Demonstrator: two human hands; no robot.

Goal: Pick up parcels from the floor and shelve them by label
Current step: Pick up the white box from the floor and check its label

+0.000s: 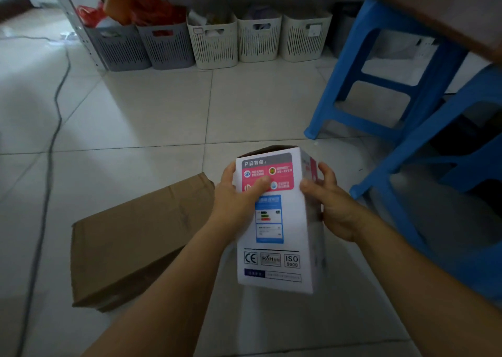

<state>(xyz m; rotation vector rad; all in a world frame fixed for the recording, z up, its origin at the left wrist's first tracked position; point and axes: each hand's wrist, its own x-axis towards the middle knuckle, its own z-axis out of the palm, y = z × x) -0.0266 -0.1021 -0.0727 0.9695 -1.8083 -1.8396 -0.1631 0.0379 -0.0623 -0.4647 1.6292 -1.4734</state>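
Both hands — left (239, 193), right (330, 207) — clamp the white parcel (279, 221) by its sides, raised just right of the brown carton (130, 242) on the floor (152, 112). Risk: far end looks open — contents may spill if tipped.

Premises appear to be a small storeroom or back-room sorting area rather than a living space. Evidence: a pale tiled floor (152, 112), a metal rack upright (78, 28) with a row of slotted storage bins (214, 44) beneath its lowest shelf, some stuffed with red and orange bags (152, 6). A brown carton (127, 240) lies on the tiles, with blue plastic stools (380, 66) and a loose cable (54, 117) nearby.
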